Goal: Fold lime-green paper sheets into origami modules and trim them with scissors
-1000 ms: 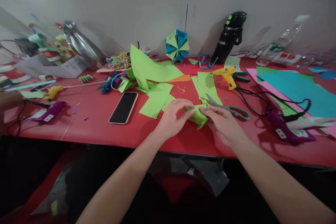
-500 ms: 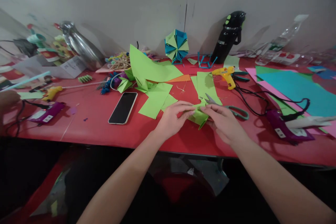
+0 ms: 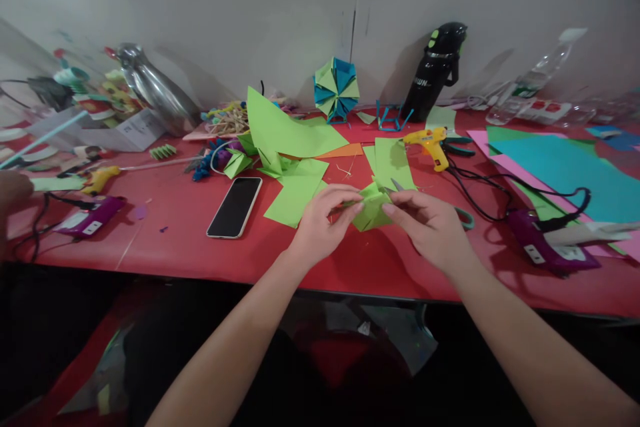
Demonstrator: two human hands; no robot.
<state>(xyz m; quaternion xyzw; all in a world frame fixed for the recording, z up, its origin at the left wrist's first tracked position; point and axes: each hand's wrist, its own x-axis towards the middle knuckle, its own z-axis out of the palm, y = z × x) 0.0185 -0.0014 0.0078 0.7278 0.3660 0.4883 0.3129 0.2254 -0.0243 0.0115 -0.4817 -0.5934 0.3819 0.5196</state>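
A folded piece of green paper (image 3: 371, 208) is held just above the red table, between my two hands. My left hand (image 3: 327, 217) pinches its left edge between thumb and fingers. On the right edge, my right hand (image 3: 425, 223) grips it the same way. Grey-green scissors (image 3: 466, 218) lie behind my right hand, which covers most of them. Flat green sheets (image 3: 295, 193) lie behind and left of my left hand, and another green sheet (image 3: 395, 160) lies just beyond the folded piece.
Left of my hands lies a phone (image 3: 235, 207). A yellow glue gun (image 3: 431, 145) with a black cable, a black bottle (image 3: 435, 70) and coloured sheets (image 3: 570, 167) are to the right. A blue-green paper ball (image 3: 337, 89) stands behind. Another person's hand (image 3: 14, 193) is at far left.
The folded green paper has been turned and opened out, showing a broader face. My hands have moved slightly apart, and my right hand now covers more of the scissors.
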